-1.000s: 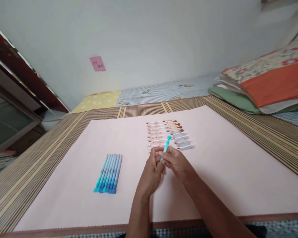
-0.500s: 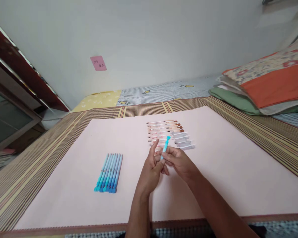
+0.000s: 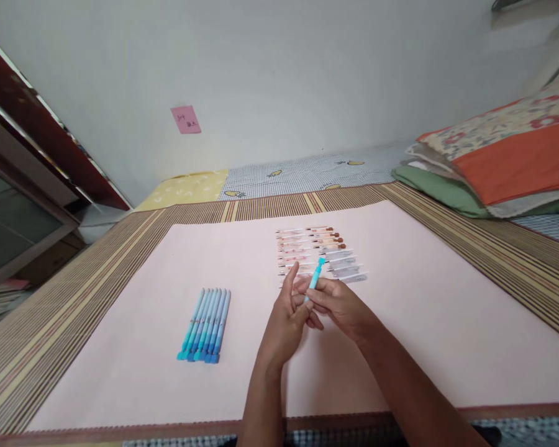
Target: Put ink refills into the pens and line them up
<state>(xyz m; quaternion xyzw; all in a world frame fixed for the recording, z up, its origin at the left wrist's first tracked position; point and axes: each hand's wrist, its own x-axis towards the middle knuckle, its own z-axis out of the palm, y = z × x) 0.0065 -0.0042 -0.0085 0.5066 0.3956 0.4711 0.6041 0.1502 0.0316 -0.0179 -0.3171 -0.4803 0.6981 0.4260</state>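
Note:
Between my hands, above the pale pink sheet [image 3: 135, 372], a light-blue pen [image 3: 315, 276] is held tilted, its turquoise end pointing up and away. My left hand [image 3: 289, 313] grips its lower part with the thumb and fingers, the index finger raised. Closed on the pen from the other side is my right hand [image 3: 342, 303], thumb and fingertips pinching it. The pen's lower end is hidden by my fingers. Several blue pens [image 3: 205, 326] lie side by side on the left. Beyond my hands lie rows of pale pens [image 3: 294, 242], brown-topped pens [image 3: 326, 238] and greyish pens [image 3: 347, 267].
A striped mat [image 3: 270, 208] lies under the sheet. Folded bedding [image 3: 517, 155] with orange and floral cloth is stacked at the right. A pink note [image 3: 186, 119] is stuck on the wall [image 3: 307, 74] behind.
The pen's turquoise end has shifted slightly right and leans more that way. Both hands have moved a little to the right, still holding it. The laid-out pens have stayed put.

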